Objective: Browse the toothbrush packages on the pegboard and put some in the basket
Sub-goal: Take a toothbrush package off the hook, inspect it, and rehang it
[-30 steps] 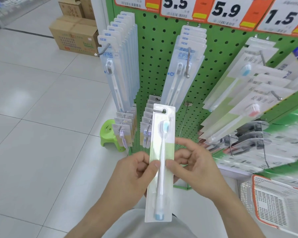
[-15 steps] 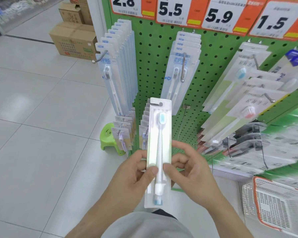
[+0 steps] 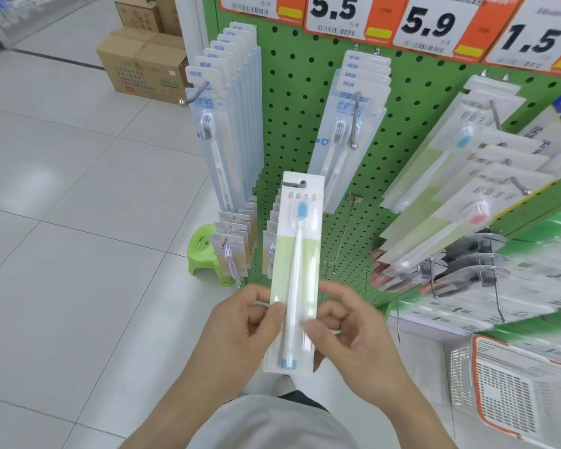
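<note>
Package: 1 white-and-pale-green carded blister toothbrush package (image 3: 294, 277) is held upright before the green perforated pegboard (image 3: 302, 131).
Left hand (image 3: 240, 325): package's left edge is pinched.
Right hand (image 3: 350, 335): right edge is pinched.
Basket: white-and-orange slotted plastic basket (image 3: 512, 387) is seen lower right, apart.

three price tags along the top of the green pegboard (image 3: 292, 102) read 5.5 (image 3: 332, 11), 5.9 (image 3: 429, 22) and 1.5 (image 3: 531, 38), in black on white with orange edges; a fourth tag (image 3: 256, 4) at the left is cut off and unreadable. the hanging toothbrush packs (image 3: 222, 102) on the left hook and the middle packs (image 3: 353, 102) carry "new" in blue on their top tabs. the held toothbrush package (image 3: 293, 270) bears chinese characters too blurred to read.
</note>
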